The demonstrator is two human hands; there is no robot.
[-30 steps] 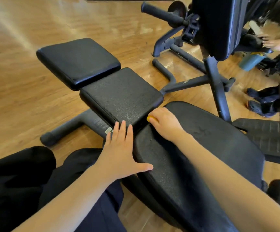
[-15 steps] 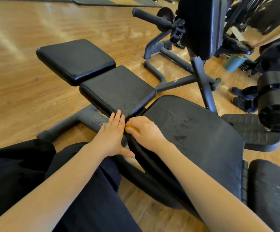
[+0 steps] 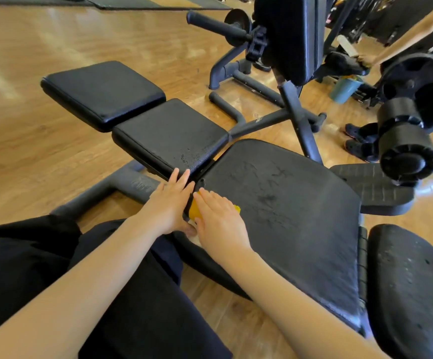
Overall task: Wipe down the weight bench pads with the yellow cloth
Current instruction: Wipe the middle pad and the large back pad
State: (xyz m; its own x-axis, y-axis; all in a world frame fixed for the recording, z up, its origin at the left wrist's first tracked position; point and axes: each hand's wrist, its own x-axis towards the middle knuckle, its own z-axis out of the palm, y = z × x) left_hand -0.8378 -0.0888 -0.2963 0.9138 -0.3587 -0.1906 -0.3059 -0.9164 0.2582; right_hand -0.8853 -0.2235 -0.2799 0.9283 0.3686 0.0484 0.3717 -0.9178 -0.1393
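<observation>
Flat right fingers (image 3: 210,196) press the cloth (image 3: 194,212) onto the big pad's (image 3: 288,216) near corner.
Right hand (image 3: 220,224) lies open over it, gripping nothing; left hand (image 3: 170,203), fingers straight, rests beside it against the middle pad (image 3: 168,133).

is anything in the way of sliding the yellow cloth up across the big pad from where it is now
Nothing visible. The yellow cloth sits under the right hand at the near corner of the large pad, whose surface ahead is bare. The left hand rests beside it at the pad's edge, off that path.
</observation>
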